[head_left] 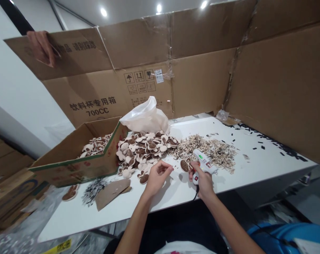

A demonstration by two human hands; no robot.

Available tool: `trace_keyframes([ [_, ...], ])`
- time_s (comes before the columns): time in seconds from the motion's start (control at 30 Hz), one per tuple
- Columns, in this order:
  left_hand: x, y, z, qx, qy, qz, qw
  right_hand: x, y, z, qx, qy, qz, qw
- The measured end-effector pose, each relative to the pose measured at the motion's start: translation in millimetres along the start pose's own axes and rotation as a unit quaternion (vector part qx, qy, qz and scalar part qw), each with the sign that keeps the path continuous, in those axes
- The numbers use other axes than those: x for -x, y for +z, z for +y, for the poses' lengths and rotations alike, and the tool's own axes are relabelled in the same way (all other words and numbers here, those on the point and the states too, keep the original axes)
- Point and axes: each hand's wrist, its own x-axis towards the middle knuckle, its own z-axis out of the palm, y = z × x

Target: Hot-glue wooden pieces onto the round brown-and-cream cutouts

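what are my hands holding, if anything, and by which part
Right hand: glue gun by its handle, brown piece by its corded edge. Left hand: can't tell.

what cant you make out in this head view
Head view, all of it:
Whether the left hand holds anything: too small.
Grip of the white plastic glue gun: behind the right hand.
Floor of the open brown cardboard box: behind its front wall.
Print on the white paper label: too small.

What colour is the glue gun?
The glue gun is mostly white with a green patch, seen best in the head view.
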Motion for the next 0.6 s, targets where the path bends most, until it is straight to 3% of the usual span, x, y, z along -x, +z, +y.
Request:
trace_keyframes([
  [0.37, 32, 22.9, -8, 0.076, -0.033, 0.059, 0.995, 4, 2, -4, 0.007, 0.002, -0.027, 1.000],
  [0.6, 41, 26.9, -15, 0.044, 0.012, 0.104, 0.994, 6, 5, -7, 0.019, 0.004, -0.038, 0.999],
])
